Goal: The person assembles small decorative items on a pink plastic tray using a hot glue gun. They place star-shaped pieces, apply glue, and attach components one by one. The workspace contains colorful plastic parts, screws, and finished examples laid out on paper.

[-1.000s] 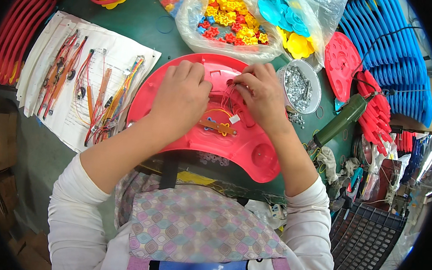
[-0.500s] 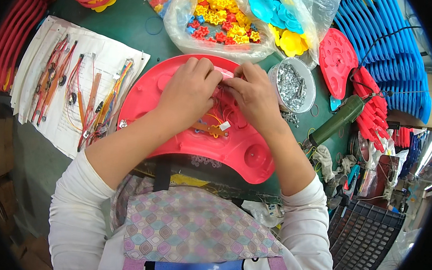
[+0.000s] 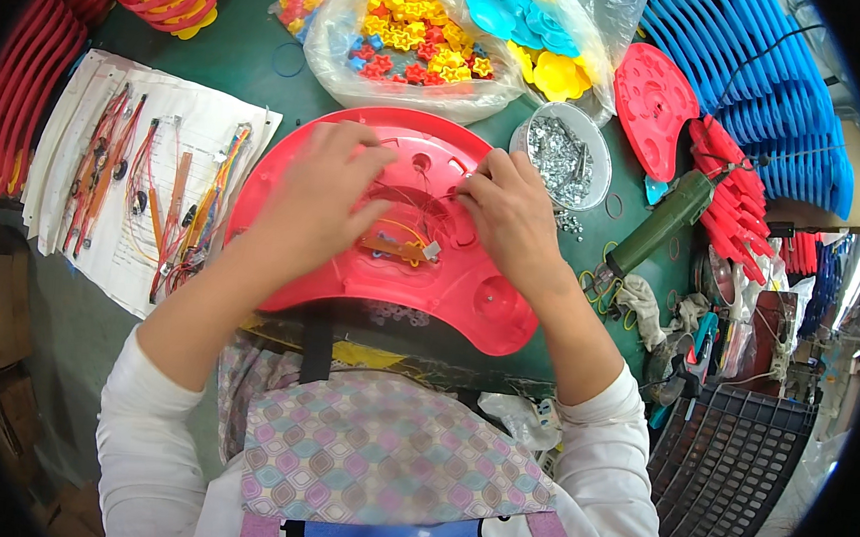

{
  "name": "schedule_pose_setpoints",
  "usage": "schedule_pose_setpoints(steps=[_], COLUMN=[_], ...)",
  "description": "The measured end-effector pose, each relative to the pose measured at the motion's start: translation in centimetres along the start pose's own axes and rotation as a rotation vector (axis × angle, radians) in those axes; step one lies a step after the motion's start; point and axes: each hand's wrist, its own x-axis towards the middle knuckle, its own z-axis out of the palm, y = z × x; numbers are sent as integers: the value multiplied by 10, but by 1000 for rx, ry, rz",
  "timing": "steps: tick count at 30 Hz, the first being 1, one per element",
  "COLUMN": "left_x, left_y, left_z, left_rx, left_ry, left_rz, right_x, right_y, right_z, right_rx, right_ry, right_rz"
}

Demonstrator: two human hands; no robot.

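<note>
A red curved plastic shell (image 3: pixel 389 291) lies hollow side up on the bench in front of me. Inside it sit a narrow brown circuit board (image 3: pixel 392 248) with yellow and red wires and a small white connector (image 3: pixel 431 252). Over the shell's left half is my left hand (image 3: pixel 320 196), smeared by motion, its thumb and fingers apart and nothing seen between them. My right hand (image 3: pixel 515 218) bends over the shell's right side, fingertips pinched together where thin red wires (image 3: pixel 435 197) run; what they grip is too small to tell.
Wired boards lie on paper sheets (image 3: pixel 105 216) at left. Behind the shell are a bag of star pieces (image 3: pixel 402 97) and a white tub of screws (image 3: pixel 601 171). A green electric screwdriver (image 3: pixel 663 223) lies at right, near stacked blue parts (image 3: pixel 753 72) and a black crate (image 3: pixel 735 469).
My left hand has drawn away from the right, leftward and toward me, its fingers parting. The right hand stays near its place. The whole view has shifted slightly.
</note>
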Motion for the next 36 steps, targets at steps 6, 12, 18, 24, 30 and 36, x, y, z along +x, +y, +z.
schedule_pose_setpoints(steps=[6, 12, 18, 24, 30, 36], left_x=[-46, -87, -79, -21, 84, 110], left_y=[-11, -21, -26, -49, -119, -203], left_z=[-60, -58, -61, -152, -278, -321], left_rx=[187, -326, -638, -391, -528, -661], left_ry=[68, -24, 214, 766, 949, 853], left_rz=[-316, -795, -662, -401, -171, -423], right_x=[0, -1, 1, 39, 81, 104], right_y=[2, 3, 7, 55, 139, 152], right_z=[6, 1, -31, -58, -11, 26], right_rx=[211, 113, 344, 509, 225, 128], right_ry=[43, -84, -90, 571, 198, -46], right_rz=[63, -16, 102, 400, 482, 380])
